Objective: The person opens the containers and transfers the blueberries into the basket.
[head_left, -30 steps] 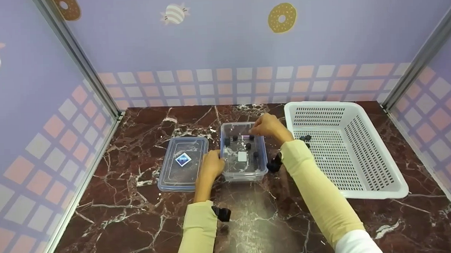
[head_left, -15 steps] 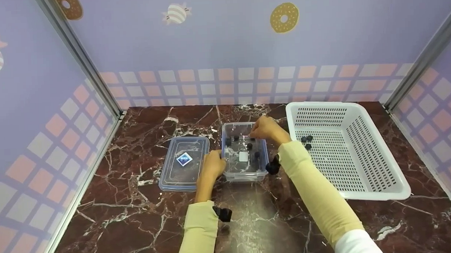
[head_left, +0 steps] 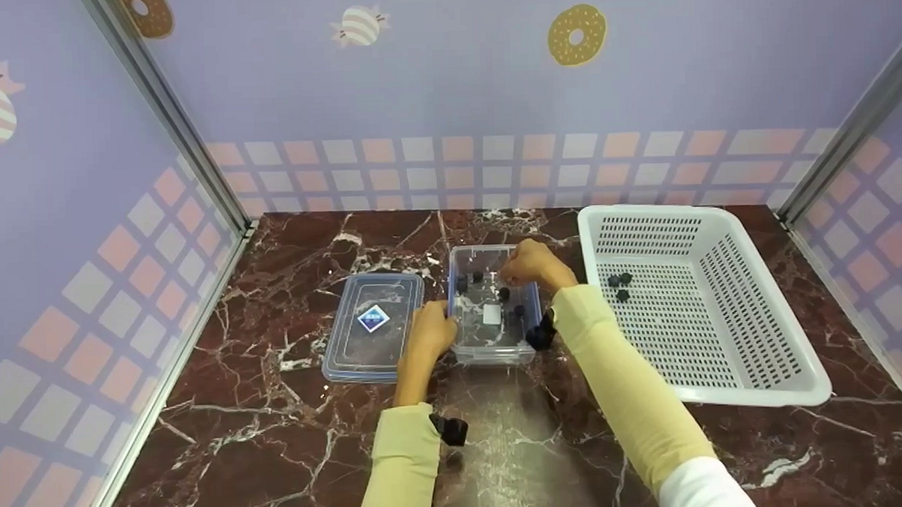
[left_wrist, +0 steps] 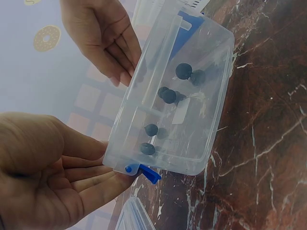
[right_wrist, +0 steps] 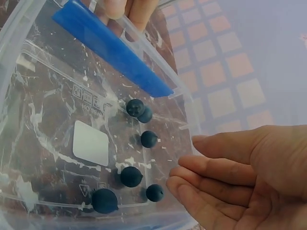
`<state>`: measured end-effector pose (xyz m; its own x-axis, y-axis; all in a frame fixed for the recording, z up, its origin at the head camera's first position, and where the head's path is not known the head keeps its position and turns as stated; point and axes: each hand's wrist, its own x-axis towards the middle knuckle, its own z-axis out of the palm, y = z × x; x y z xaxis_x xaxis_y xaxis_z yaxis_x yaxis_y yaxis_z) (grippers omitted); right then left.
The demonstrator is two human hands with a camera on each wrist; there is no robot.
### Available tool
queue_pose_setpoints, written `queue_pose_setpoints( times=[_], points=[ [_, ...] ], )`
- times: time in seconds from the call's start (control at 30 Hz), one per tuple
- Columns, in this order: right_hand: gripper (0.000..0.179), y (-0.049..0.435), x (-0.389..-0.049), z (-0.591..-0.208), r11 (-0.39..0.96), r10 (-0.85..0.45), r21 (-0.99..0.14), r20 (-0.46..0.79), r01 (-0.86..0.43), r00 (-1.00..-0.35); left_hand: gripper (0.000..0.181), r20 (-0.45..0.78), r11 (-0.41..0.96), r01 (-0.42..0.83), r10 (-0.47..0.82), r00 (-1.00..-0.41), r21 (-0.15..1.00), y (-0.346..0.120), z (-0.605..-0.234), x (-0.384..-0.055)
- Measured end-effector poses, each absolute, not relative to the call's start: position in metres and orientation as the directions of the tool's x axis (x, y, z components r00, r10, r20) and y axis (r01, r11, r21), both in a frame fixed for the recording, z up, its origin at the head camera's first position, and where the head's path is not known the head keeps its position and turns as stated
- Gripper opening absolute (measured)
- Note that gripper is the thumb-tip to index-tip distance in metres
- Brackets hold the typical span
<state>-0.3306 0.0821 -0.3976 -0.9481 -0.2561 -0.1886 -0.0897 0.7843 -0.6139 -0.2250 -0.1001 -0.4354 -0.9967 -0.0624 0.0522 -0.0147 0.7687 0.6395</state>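
Note:
My left hand (head_left: 433, 329) grips the left edge of a clear plastic box (head_left: 473, 343), with thumb and fingers on its rim beside a blue clip (left_wrist: 150, 174). Several dark blueberries (right_wrist: 130, 177) lie scattered on the box bottom, around a white square (right_wrist: 91, 143). Over the box's far right corner is my right hand (head_left: 530, 264). In the right wrist view its fingers are loosely bent with nothing between them. From the head view, this hand hides part of the box's inside.
A clear lid (head_left: 376, 354) with a blue label lies left of the box on the dark marble table (head_left: 278, 455). To the right stands a white slotted basket (head_left: 788, 339) with several blueberries (head_left: 623, 295) in it. Patterned walls enclose the table at the back and sides.
My right hand has dropped slightly towards the box. The left hand keeps its grip on the edge, and the box has not moved on the table. The head view has shifted a little.

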Motion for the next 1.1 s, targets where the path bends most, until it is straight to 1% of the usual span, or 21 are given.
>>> queue_pose_setpoints(
  times=[0.03,0.1,0.27,0.3,0.33,0.47,0.53,0.57,0.6,0.63,0.7,0.8,0.9,1.03,1.1],
  points=[
    [0.025,0.081,-0.331,-0.398,0.786,-0.251,-0.612,-0.191,-0.084,-0.949,0.031,0.054,0.772,-0.014,-0.063,-0.997,0.635,-0.100,-0.435,-0.225],
    [0.028,0.078,-0.332,-0.399,0.799,-0.248,-0.593,-0.185,-0.093,-0.951,0.028,0.058,0.778,-0.012,-0.063,-0.996,0.628,-0.101,-0.435,-0.225],
    [0.019,0.070,-0.333,-0.401,0.830,-0.230,-0.551,-0.194,-0.088,-0.954,0.021,0.062,0.765,-0.008,-0.063,-0.996,0.643,-0.101,-0.437,-0.226],
    [0.019,0.069,-0.333,-0.401,0.837,-0.223,-0.541,-0.196,-0.085,-0.955,0.020,0.063,0.763,-0.006,-0.061,-0.996,0.647,-0.102,-0.438,-0.227],
    [0.021,0.068,-0.334,-0.402,0.843,-0.213,-0.533,-0.203,-0.074,-0.956,0.020,0.081,0.760,0.010,-0.057,-0.995,0.650,-0.103,-0.450,-0.233],
    [0.025,0.062,-0.337,-0.406,0.870,-0.183,-0.491,-0.227,-0.050,-0.956,0.017,0.088,0.759,0.012,-0.060,-0.994,0.651,-0.103,-0.450,-0.232],
    [0.022,0.060,-0.337,-0.407,0.883,-0.165,-0.468,-0.239,-0.035,-0.957,0.015,0.093,0.766,0.012,-0.063,-0.994,0.643,-0.103,-0.449,-0.231],
    [0.018,0.059,-0.337,-0.407,0.890,-0.159,-0.454,-0.240,-0.035,-0.958,0.015,0.075,0.768,-0.004,-0.068,-0.995,0.641,-0.100,-0.437,-0.224],
    [0.015,0.058,-0.336,-0.408,0.895,-0.153,-0.445,-0.243,-0.030,-0.958,0.015,0.072,0.769,-0.006,-0.068,-0.995,0.639,-0.100,-0.437,-0.224],
    [0.012,0.057,-0.336,-0.408,0.903,-0.153,-0.427,-0.237,-0.038,-0.959,0.015,0.070,0.771,-0.008,-0.068,-0.995,0.637,-0.100,-0.437,-0.225],
    [0.012,0.055,-0.336,-0.410,0.918,-0.158,-0.391,-0.230,-0.057,-0.960,0.016,0.069,0.772,-0.007,-0.066,-0.995,0.636,-0.099,-0.437,-0.225],
    [0.019,0.052,-0.337,-0.413,0.935,-0.193,-0.335,-0.212,-0.114,-0.958,0.016,0.072,0.766,-0.001,-0.061,-0.996,0.643,-0.099,-0.438,-0.224],
    [0.025,0.050,-0.339,-0.417,0.946,-0.226,-0.277,-0.178,-0.171,-0.958,0.016,0.101,0.767,0.025,-0.052,-0.994,0.641,-0.099,-0.439,-0.223],
    [0.026,0.046,-0.341,-0.419,0.952,-0.246,-0.223,-0.140,-0.211,-0.959,0.017,0.124,0.774,0.042,-0.046,-0.991,0.632,-0.101,-0.438,-0.223],
    [0.025,0.044,-0.341,-0.420,0.954,-0.238,-0.218,-0.141,-0.204,-0.961,0.019,0.113,0.771,0.032,-0.053,-0.992,0.637,-0.101,-0.438,-0.223]
  ],
)
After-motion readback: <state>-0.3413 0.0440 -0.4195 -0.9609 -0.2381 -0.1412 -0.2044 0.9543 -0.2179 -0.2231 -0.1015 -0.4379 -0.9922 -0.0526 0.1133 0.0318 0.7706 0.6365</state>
